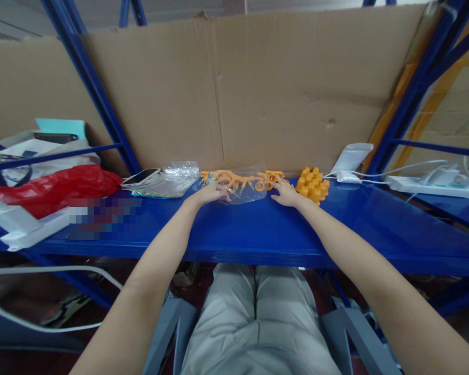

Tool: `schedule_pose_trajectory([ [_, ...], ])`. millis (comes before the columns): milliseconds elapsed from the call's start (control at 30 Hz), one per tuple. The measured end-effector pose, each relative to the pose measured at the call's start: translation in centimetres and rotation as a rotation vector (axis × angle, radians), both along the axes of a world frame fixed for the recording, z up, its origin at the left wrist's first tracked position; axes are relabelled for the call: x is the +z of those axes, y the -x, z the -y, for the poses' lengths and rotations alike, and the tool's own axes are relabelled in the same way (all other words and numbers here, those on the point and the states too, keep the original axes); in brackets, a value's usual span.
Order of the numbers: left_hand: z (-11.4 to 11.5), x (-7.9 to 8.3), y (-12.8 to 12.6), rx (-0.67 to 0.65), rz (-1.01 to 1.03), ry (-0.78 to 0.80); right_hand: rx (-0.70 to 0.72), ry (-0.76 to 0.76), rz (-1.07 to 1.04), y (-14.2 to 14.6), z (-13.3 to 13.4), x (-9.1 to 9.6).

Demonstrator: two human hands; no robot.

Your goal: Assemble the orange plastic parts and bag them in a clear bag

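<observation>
Near the back of the blue tabletop lies a clear plastic bag (pixel 250 196) with orange plastic parts (pixel 234 179) on or in it; which, I cannot tell. My left hand (pixel 211 194) rests at the bag's left side, fingers loosely stretched and apart, with no held thing visible. At the other end, my right hand (pixel 287 194) has its fingers spread, the tips touching or very close to an orange ring-shaped part (pixel 272 178). Just right of that hand stands a cluster of knobbed orange pieces (pixel 313 186).
A phone (pixel 141 177) and plastic-wrapped packets (pixel 174 182) lie left of the bag, beyond them a red plastic bag (pixel 62 190). At right are a white packet (pixel 352 159), cables and a power strip (pixel 433 186). A cardboard sheet (pixel 277 94) walls the back between blue posts.
</observation>
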State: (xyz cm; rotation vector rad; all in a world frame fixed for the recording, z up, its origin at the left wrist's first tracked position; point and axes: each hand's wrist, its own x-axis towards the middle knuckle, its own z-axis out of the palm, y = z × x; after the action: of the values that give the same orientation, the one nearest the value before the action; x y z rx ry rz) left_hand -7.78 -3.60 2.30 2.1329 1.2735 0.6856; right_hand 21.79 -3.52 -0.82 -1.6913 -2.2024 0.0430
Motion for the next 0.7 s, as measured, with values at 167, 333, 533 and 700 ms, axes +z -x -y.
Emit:
schedule_pose_trajectory([
  [167,0.2,-0.1,-0.4,0.101,-0.123,-0.127,-0.003,-0.013,-0.017,0.1,0.2,0.1],
  [333,0.4,-0.4,-1.4,0.13,-0.307,-0.352,-0.011,-0.138,-0.079,0.4,0.3,0.5],
  [533,-0.1,-1.2,-1.9,0.082,-0.499,-0.378,0.147,-0.526,-0.276,0.8,0.8,1.7],
  [700,-0.4,-1.3,-1.7,0.068,-0.469,-0.348,0.371,-0.505,-0.173,1.4,1.8,2.8],
])
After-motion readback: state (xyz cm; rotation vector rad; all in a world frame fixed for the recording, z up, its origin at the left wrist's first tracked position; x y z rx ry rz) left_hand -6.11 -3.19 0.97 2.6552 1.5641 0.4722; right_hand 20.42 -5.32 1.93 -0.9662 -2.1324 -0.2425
